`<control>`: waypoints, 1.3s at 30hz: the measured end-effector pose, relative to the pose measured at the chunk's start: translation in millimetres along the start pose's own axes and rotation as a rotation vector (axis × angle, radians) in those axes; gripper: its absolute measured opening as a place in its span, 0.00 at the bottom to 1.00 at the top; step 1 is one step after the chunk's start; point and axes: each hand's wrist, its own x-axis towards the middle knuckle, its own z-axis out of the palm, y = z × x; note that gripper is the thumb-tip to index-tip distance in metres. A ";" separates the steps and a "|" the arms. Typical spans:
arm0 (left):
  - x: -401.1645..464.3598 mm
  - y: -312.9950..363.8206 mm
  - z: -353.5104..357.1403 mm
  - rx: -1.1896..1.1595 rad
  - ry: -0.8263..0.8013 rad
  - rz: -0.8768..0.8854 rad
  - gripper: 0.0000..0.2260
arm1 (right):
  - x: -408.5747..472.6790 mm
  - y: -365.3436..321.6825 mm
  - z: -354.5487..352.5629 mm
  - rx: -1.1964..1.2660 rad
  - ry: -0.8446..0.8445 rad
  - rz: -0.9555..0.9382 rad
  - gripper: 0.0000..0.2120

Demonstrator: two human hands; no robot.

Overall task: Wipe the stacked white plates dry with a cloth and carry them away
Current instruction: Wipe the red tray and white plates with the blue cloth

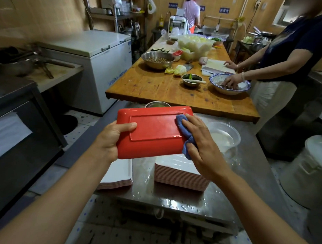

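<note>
I hold a rectangular plate (153, 131) with its red underside facing up, above a wet steel table (177, 198). My left hand (113, 136) grips the plate's left edge, thumb on top. My right hand (199, 138) presses a blue cloth (186, 137) against the plate's right side, fingers spread over the cloth. Below lie two stacks of white plates with pink rims: a taller wet stack (178, 174) on the right and a lower stack (116, 176) on the left, both partly hidden by the held plate.
A clear plastic tub (224, 136) with some water stands right of the plates. A wooden table (155, 87) with bowls and vegetables lies beyond, where a person (282, 62) works. White freezer (103, 56) at left, white bucket (309, 169) at right.
</note>
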 end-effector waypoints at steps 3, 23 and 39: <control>1.9 -1.7 5.2 -0.020 0.051 -0.117 0.08 | -6.1 1.7 5.7 -0.033 0.073 -0.003 0.26; 1.8 -24.6 17.2 -0.316 0.101 0.008 0.07 | 38.6 -54.7 83.3 -0.224 -0.089 -0.053 0.29; -14.6 -11.4 -59.8 -0.257 0.227 -0.004 0.08 | 57.1 0.4 82.7 0.222 0.060 0.435 0.13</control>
